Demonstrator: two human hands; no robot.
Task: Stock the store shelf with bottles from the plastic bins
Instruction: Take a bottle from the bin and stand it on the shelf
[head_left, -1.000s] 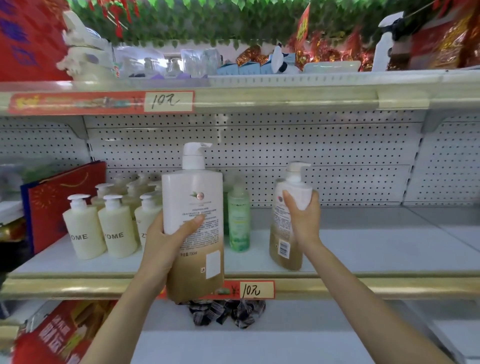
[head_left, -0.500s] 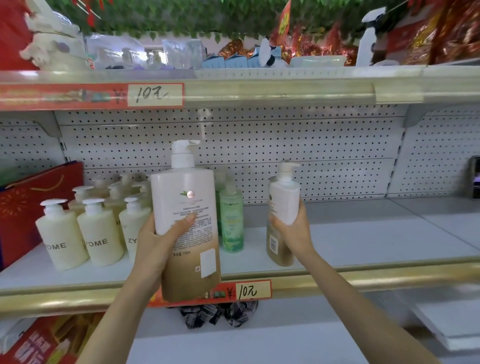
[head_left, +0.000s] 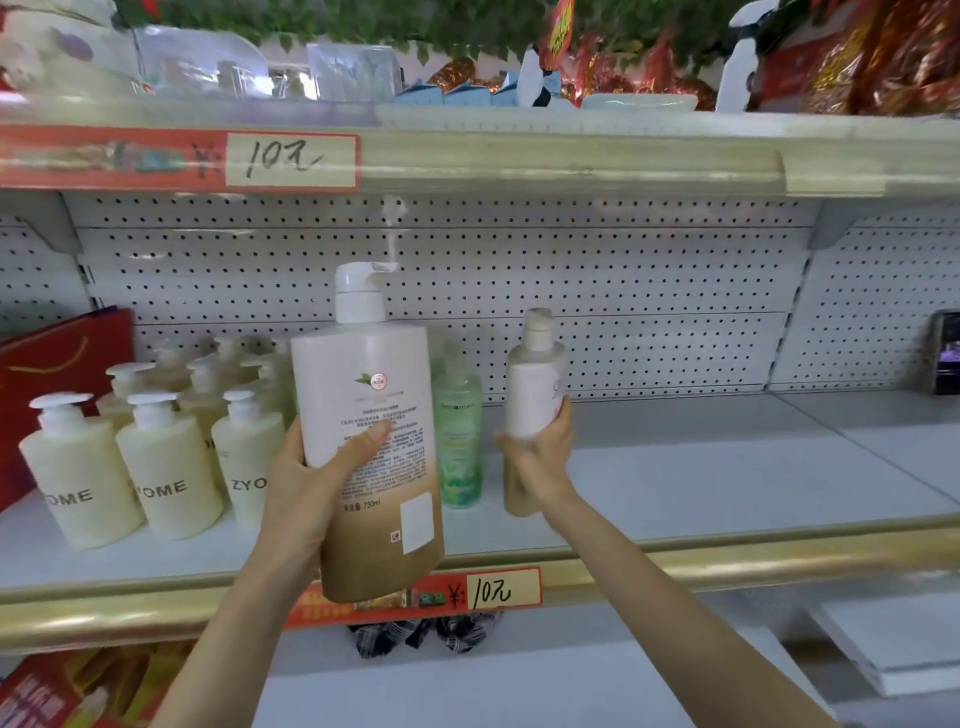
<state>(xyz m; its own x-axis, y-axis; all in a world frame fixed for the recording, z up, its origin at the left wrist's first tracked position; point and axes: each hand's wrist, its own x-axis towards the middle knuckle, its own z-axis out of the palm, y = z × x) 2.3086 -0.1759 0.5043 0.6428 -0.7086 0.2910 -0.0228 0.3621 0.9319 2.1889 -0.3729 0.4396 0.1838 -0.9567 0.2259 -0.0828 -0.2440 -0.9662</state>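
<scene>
White-and-tan, the big pump bottle (head_left: 366, 426) stands upright in the air in front of the shelf edge. The left hand (head_left: 311, 483) is wrapped round its middle, thumb across the label. A smaller bottle (head_left: 532, 395) in the same colours is over the shelf (head_left: 727, 483), just right of a green bottle (head_left: 460, 441). The right hand (head_left: 543, 457) clasps its lower half, and I cannot tell whether its base rests on the board.

This looks like the placing step. The small one wants setting down and letting go, then the big one needs lifting over the gold lip (head_left: 727, 561) to stand beside it.

No bins show. The shelf holds a cluster of cream pump bottles (head_left: 166, 467) at the left, near a red bag (head_left: 52, 374) whose contents are hidden.
</scene>
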